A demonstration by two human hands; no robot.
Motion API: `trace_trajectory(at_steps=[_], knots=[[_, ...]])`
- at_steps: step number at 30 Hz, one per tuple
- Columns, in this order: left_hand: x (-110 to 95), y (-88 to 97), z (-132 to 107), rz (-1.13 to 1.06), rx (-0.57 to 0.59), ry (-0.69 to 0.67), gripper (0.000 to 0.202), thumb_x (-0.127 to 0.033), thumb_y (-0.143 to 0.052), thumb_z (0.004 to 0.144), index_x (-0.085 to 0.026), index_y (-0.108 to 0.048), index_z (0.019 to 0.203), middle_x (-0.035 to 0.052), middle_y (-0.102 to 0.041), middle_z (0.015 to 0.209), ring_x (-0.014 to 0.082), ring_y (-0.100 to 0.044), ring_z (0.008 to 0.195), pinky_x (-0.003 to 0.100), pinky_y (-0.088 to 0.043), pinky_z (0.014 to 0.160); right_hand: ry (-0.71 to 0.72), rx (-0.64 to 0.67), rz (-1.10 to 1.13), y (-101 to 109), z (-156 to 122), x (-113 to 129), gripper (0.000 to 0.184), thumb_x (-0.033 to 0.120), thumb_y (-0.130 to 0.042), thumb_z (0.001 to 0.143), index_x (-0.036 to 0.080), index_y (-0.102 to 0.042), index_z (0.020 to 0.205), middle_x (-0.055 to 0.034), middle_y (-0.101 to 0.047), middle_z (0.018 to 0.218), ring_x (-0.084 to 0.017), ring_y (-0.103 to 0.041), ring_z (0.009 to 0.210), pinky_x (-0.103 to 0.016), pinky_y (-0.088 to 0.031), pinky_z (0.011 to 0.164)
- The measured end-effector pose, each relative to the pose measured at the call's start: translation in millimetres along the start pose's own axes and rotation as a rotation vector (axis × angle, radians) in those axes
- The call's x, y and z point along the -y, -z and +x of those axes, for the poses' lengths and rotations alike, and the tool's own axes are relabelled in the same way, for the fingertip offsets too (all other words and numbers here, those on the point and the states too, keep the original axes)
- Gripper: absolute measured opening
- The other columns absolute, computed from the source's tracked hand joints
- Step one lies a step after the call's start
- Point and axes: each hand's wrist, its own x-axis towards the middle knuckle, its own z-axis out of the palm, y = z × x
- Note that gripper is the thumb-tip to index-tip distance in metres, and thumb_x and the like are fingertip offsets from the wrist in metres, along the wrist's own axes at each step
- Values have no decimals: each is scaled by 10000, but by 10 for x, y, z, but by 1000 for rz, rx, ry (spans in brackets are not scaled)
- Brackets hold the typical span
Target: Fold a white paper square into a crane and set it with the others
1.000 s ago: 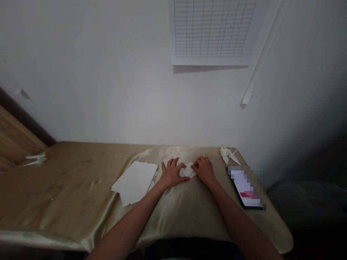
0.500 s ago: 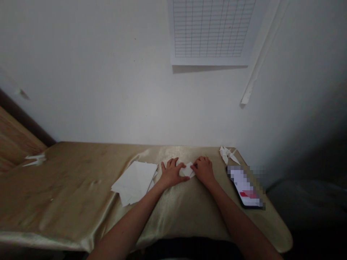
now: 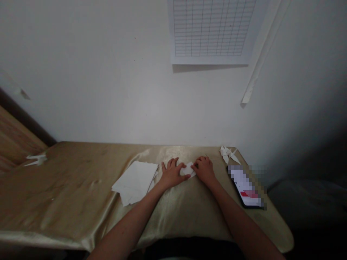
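On the shiny gold tablecloth (image 3: 189, 213), a dark rectangular phone (image 3: 242, 183) with a lit screen lay right of the small folded piece of white paper (image 3: 187, 169). A loose stack of white paper sheets (image 3: 137, 181) lay to its left. The left hand (image 3: 170, 176), thumb and fingers spread, touched its left side; the right hand (image 3: 204, 169), fingers curled, pinched its right edge. Beyond it, to the right, lay pointed white folded-paper shapes (image 3: 225, 155); above it, a white gridded paper sheet (image 3: 208, 29) hung on the wall (image 3: 121, 90).

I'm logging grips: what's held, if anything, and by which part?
A small folded white paper: the right hand pinches its right edge, while the left hand touches its left side.
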Motion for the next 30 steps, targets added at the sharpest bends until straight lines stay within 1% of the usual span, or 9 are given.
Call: trace_trajectory(at_steps=[3,10,15,20,22,25,27,30], knots=[[-28,10,-5,11,-6,8,559,-677,-617,836,-352,-602,1291,113,-336,1625,379,-206,1531,772,-58,1145,4,1,19,-9,6,-13,180,364,-645,910,221,-755,924,-95,-663,1139,-276,-505,1161,-408,-337,1020],[-56,37,14,10,24,27,580,-651,-674,802,-345,-603,1289,111,-326,1634,385,-197,1534,775,-64,1142,-17,5,13,-2,8,1,194,372,-645,910,218,-761,928,-103,-665,1141,-289,-500,1172,-415,-346,1012],[-55,-15,20,16,-8,36,593,-652,-684,792,-343,-597,1291,116,-343,1622,383,-207,1528,772,-68,1143,-18,-2,-6,-8,7,10,194,376,-654,904,213,-756,928,-109,-664,1139,-286,-498,1181,-412,-346,1015],[-68,-67,-7,21,-54,32,599,-652,-679,795,-326,-589,1290,120,-341,1619,377,-212,1520,772,-62,1145,-26,-14,14,-27,28,-24,199,402,-663,901,227,-757,908,-97,-660,1124,-277,-511,1159,-406,-343,1020],[-73,-75,-14,18,-68,25,605,-646,-680,800,-338,-579,1311,119,-351,1613,382,-225,1512,781,-59,1140,-24,-20,29,-31,39,-47,200,411,-671,899,231,-758,898,-94,-658,1120,-275,-514,1156,-402,-340,1023],[-74,-75,-17,7,-79,15,615,-632,-695,800,-392,-560,1349,109,-353,1612,385,-233,1508,796,-58,1127,-9,-11,52,-43,54,-86,185,396,-667,906,238,-762,911,-84,-660,1127,-272,-509,1167,-397,-333,1028],[-73,-67,-18,5,-78,7,586,-627,-699,801,-413,-578,1333,101,-343,1618,390,-231,1508,810,-59,1114,-1,-7,65,-55,64,-112,168,371,-654,917,243,-763,926,-78,-661,1138,-270,-504,1175,-398,-327,1033],[-73,-49,-22,8,-60,1,527,-630,-690,809,-402,-629,1280,87,-332,1626,410,-224,1507,821,-65,1106,5,-3,70,-73,75,-141,157,333,-629,932,245,-758,939,-74,-657,1159,-267,-496,1185,-402,-313,1045]])
